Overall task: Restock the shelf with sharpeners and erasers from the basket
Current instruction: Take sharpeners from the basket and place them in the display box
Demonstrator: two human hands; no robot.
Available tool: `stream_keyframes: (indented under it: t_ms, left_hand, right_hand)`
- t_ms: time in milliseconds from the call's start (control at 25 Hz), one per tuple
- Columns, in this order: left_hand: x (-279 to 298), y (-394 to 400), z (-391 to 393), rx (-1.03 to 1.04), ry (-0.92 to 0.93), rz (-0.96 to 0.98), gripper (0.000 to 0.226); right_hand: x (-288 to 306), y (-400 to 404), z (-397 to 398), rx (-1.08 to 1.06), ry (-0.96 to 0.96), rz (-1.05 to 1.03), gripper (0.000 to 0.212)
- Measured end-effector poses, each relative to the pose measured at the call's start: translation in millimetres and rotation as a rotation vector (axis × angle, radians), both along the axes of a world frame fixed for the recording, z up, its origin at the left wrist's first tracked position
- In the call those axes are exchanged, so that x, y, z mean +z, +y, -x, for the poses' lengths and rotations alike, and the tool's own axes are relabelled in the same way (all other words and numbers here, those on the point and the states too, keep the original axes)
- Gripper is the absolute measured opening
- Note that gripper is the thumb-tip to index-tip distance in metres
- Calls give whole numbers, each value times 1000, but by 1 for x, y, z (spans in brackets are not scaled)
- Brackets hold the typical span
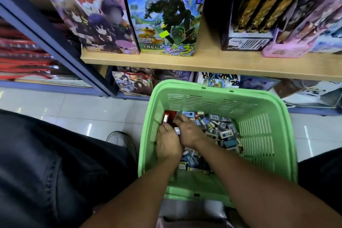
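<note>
Two wooden shelf boards run across the top of the view; the upper shelf (212, 61) is a flat, light-toned plank carrying tall, glossy printed gift bags (162, 15) and dark boxes (248, 16) standing upright. Beneath it lies a shiny, pale tiled floor (64, 109). On the floor, just in front of the shelf, stands a green plastic basket (262, 131), rectangular, with slotted, perforated walls and a smooth rolled rim. Its bottom is heaped with small, blocky packets of erasers and sharpeners (224, 133), mostly blue, grey and white, piled loosely toward the far right. At the far left corner of the basket sits a small red box (167, 117). Both bare forearms reach down into the basket. The left hand (168, 144) has its fingers curled round the red box. The right hand (188, 131), touching the left, has its fingers bent down over small packets; what they grip cannot be told.
</note>
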State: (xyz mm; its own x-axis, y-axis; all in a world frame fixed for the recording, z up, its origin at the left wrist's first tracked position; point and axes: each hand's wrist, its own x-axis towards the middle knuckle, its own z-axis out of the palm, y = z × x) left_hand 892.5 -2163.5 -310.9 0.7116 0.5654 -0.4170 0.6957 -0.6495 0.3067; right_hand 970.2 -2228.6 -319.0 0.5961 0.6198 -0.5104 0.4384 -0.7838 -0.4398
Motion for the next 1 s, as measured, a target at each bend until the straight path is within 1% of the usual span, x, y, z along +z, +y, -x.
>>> stream_keyframes:
  t_ms: [80,160,240,320,360,400,480,560,600,680,760,800,840,880,920,960,1000]
  left_hand:
    - [-4,0,1,-83,53,-54,39]
    - [-8,0,3,-186,147,-74,40]
    - [-12,-2,6,-270,255,-83,52]
    - [-13,-6,7,-370,312,-85,71]
    - [-14,-6,7,-402,314,-73,77]
    - [-11,-5,6,-396,296,-53,78]
    - [1,0,5,-310,242,-11,76]
    - [15,0,5,-283,191,-79,76]
    - [20,-2,4,-306,171,-127,71]
    - [26,-9,2,-369,169,-133,51]
    - [26,-15,3,-375,248,-36,33]
    - [24,-16,4,-352,280,8,32]
    - [21,-18,5,-333,302,34,37]
    - [19,-20,7,-329,318,55,45]
    - [16,-23,7,-353,333,74,54]
    - [13,-26,8,-385,359,93,61]
    - [9,-29,8,-408,388,102,66]
  right_hand:
    - [-4,-1,-2,83,-18,67,63]
    - [-4,-11,-2,149,-54,136,64]
    - [-2,-26,4,195,-95,161,60]
    - [-1,-37,10,242,-90,152,55]
    - [2,-42,11,277,-76,171,56]
    - [5,-47,8,323,-80,193,59]
    - [17,-59,-1,437,-153,219,62]
    - [25,-77,-9,485,-218,222,63]
    - [29,-86,-10,470,-232,218,64]
    - [31,-98,-9,414,-249,209,60]
    - [31,-106,-7,349,-271,216,47]
    - [32,-113,-8,310,-295,245,36]
    - [35,-122,-9,272,-322,301,26]
    - [35,-133,-12,225,-339,361,21]
    - [37,-140,-15,165,-361,398,20]
    - [37,-142,-17,107,-392,380,23]
    - [36,-135,-19,70,-416,304,30]
